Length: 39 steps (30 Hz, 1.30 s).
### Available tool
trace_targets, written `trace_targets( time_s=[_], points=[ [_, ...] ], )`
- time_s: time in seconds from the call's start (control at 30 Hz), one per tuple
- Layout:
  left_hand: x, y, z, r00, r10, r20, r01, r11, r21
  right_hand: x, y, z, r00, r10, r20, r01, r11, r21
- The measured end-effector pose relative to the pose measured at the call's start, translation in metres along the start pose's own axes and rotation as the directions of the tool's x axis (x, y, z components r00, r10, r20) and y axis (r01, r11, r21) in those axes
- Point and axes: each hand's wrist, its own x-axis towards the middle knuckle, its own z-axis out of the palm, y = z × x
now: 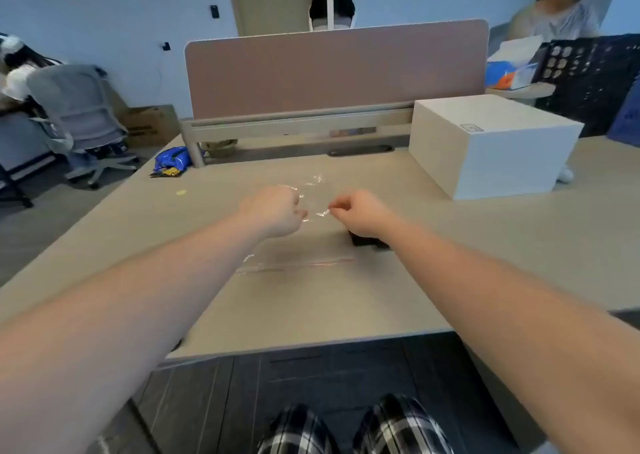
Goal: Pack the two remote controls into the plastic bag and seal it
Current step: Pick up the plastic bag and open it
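Observation:
A clear plastic bag [298, 245] lies flat on the beige desk [485, 245], its reddish zip strip toward me and its crinkled far end between my hands. My left hand [277, 211] pinches the far end of the bag from the left. My right hand [360, 212] pinches the same end from the right. A black object, likely the remote controls [369, 242], lies on the desk, mostly hidden under my right wrist, at the bag's right edge. I cannot tell whether it is one piece or two.
A white box [491, 145] stands at the back right of the desk. A blue snack packet [172, 160] lies at the back left beside the pink divider screen [336, 72]. A small yellow spot [181, 193] marks the desk. People sit nearby.

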Motion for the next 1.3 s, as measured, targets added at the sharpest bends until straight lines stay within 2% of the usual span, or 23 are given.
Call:
trace_targets(
  time_s=[0.1, 0.2, 0.43, 0.5, 0.6, 0.7, 0.8, 1.03, 1.3],
  points=[
    [-0.027, 0.002, 0.013, 0.989, 0.033, 0.143, -0.033, 0.999, 0.000, -0.026, 0.001, 0.003, 1.000, -0.006, -0.006, 0.006, 1.000, 0.005],
    [-0.044, 0.000, 0.030, 0.976, 0.080, 0.201, -0.087, 0.996, 0.026, -0.040, 0.005, 0.005, 1.000, 0.005, 0.011, -0.005, 1.000, -0.007],
    [-0.054, -0.007, 0.048, 0.976, 0.149, 0.160, -0.170, 0.977, 0.126, -0.040, 0.006, 0.009, 1.000, 0.018, 0.000, -0.018, 1.000, -0.015],
    [-0.052, -0.012, 0.051, 0.974, 0.162, 0.159, -0.180, 0.978, 0.108, -0.036, 0.005, 0.011, 0.999, 0.041, 0.000, -0.041, 0.999, 0.013],
    [-0.047, -0.018, 0.056, 0.980, 0.150, 0.133, -0.159, 0.985, 0.065, -0.033, 0.007, 0.014, 0.993, 0.115, 0.038, -0.120, 0.982, 0.147],
    [-0.041, -0.017, 0.059, 0.988, 0.127, 0.085, -0.129, 0.991, 0.024, -0.035, 0.008, 0.019, 0.969, 0.187, 0.160, -0.227, 0.928, 0.294],
    [-0.037, -0.015, 0.055, 0.996, 0.081, 0.023, -0.079, 0.994, -0.070, -0.034, 0.008, 0.025, 0.943, 0.208, 0.261, -0.292, 0.894, 0.340],
    [-0.032, -0.008, 0.052, 0.999, 0.011, -0.045, -0.027, 0.931, -0.363, -0.027, -0.004, 0.033, 0.931, 0.240, 0.276, -0.349, 0.808, 0.475],
    [-0.031, -0.001, 0.055, 0.998, -0.049, -0.035, 0.019, 0.814, -0.580, -0.024, -0.006, 0.044, 0.961, 0.225, 0.162, -0.277, 0.769, 0.575]
  ],
)
